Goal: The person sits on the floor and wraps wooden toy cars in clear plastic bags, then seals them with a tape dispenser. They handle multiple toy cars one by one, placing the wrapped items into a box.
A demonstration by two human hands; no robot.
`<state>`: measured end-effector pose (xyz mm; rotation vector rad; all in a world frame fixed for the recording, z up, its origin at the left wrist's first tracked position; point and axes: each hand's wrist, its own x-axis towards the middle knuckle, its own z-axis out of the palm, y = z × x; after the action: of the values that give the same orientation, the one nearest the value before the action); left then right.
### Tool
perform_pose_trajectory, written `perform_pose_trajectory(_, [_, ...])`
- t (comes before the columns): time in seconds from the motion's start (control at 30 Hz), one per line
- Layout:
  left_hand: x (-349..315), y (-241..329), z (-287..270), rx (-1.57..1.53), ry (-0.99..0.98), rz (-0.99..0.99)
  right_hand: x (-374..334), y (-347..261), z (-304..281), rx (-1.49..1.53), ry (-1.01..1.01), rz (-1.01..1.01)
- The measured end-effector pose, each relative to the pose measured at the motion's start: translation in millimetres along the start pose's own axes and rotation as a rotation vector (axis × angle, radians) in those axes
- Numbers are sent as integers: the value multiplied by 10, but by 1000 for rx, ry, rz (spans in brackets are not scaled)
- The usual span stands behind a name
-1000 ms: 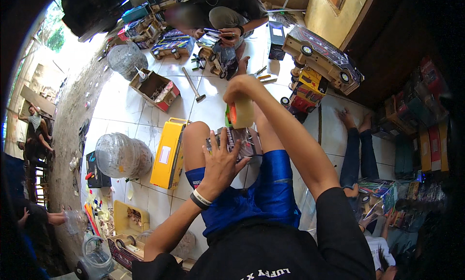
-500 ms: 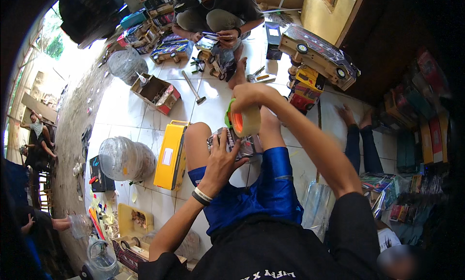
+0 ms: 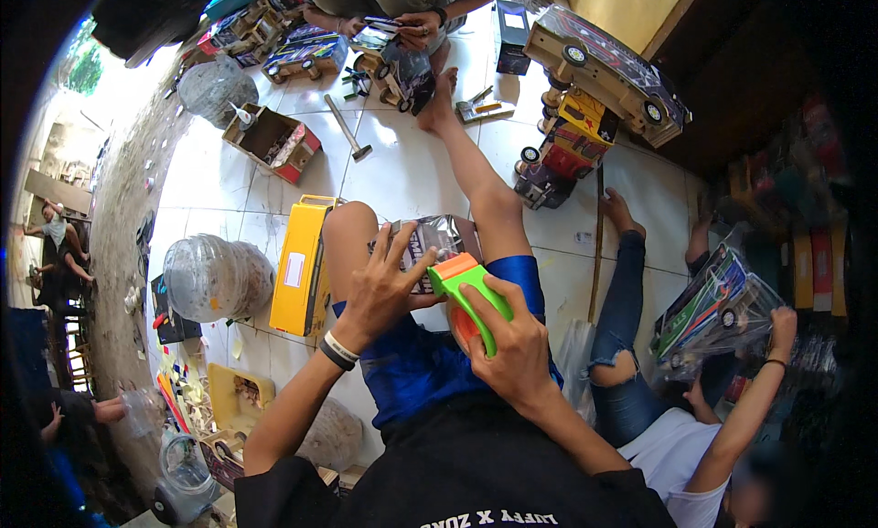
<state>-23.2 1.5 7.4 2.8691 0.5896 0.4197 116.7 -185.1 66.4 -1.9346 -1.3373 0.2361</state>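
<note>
Between my knees sits a dark printed box (image 3: pixel 455 233) in shiny clear wrap. My left hand (image 3: pixel 382 270) rests on its near left side, fingers spread and slightly bent. My right hand (image 3: pixel 514 352) is wrapped around a green and orange tape dispenser (image 3: pixel 485 290), whose roll of tape (image 3: pixel 463 327) shows under the fingers. The dispenser's orange end is by my left fingertips, at the box's near edge; whether it touches the box I cannot tell. A yellow toy bus body (image 3: pixel 300 267) lies beside my left knee.
Ahead on the tiles are a hammer (image 3: pixel 347 128), an open carton (image 3: pixel 273 144) and a large wooden toy truck (image 3: pixel 608 71). A co-worker across handles a toy vehicle; another at right holds a plastic-wrapped toy bus (image 3: pixel 718 313). Plastic rolls (image 3: pixel 215 277) stand at left.
My right hand has brought the tape dispenser down toward me, from beyond the box to its near side. The co-worker at right now holds up a wrapped toy. The view has shifted a little.
</note>
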Motion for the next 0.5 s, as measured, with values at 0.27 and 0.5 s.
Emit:
perform_pose_trajectory(0.27, [29, -186, 1, -75, 49, 113, -62, 120, 14, 45, -11, 8])
perform_pose_trajectory(0.5, [20, -73, 97, -239, 247, 68, -68, 167, 0, 36, -42, -8])
